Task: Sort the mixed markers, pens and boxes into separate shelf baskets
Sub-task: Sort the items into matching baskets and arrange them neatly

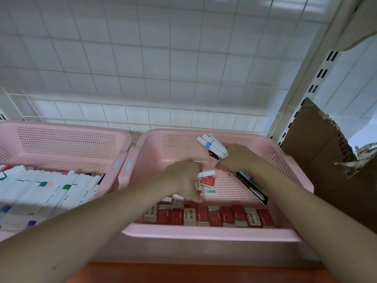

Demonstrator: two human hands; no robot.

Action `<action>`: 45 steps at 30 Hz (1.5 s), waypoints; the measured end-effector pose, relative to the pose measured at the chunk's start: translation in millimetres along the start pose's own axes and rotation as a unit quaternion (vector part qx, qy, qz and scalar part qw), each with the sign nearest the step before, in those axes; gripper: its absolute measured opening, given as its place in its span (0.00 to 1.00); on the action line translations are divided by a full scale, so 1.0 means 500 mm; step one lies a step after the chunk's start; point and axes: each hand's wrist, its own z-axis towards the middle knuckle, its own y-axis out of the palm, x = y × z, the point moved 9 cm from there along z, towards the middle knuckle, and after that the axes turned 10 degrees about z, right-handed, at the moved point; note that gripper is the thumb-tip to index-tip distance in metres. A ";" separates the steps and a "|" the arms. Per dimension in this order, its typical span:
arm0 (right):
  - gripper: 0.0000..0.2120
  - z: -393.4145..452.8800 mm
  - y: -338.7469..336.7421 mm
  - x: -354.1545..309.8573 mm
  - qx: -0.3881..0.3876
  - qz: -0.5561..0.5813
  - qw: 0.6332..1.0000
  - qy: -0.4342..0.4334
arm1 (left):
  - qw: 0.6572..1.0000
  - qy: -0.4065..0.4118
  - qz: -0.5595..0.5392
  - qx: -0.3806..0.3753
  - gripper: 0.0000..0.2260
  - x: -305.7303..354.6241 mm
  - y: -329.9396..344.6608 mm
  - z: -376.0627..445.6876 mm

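Two pink mesh baskets stand side by side on a shelf. The left basket holds several white markers lying in a row. In the right basket a row of small red boxes lines the near wall, and one loose red box lies on the floor. My left hand reaches into the right basket and pinches a white marker. My right hand grips a bundle of white markers pointing up and left. Black pens lie under my right forearm.
A torn brown cardboard box stands right of the right basket. A white wire grid backs the shelf, with a slotted upright post at the right. An orange edge runs below the shelf front.
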 end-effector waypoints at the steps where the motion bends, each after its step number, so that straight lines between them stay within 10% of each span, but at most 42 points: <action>1: 0.07 0.001 0.007 -0.002 -0.013 0.004 1.000 -0.001 | 1.000 0.003 -0.001 -0.009 0.32 -0.002 0.002 -0.002; 9: 0.23 -0.011 0.097 -0.012 -0.162 -0.050 0.985 0.005 | 0.998 0.025 -0.028 -0.056 0.41 -0.026 0.001 -0.021; 15: 0.23 -0.014 0.084 -0.008 -0.098 -0.151 0.984 -0.002 | 0.995 -0.014 -0.013 -0.094 0.17 -0.049 0.012 -0.021; 26: 0.29 -0.037 0.131 -0.035 -0.203 -0.113 0.972 -0.042 | 0.992 -0.033 0.065 -0.102 0.07 -0.074 -0.012 -0.033; 32: 0.15 -0.072 0.154 -0.015 -0.298 -0.019 0.954 0.030 | 0.982 -0.025 0.128 -0.140 0.06 -0.069 -0.004 -0.038; 45: 0.17 -0.046 0.122 -0.038 -0.186 0.034 0.980 -0.061 | 0.966 -0.111 0.199 -0.119 0.05 -0.075 -0.026 -0.079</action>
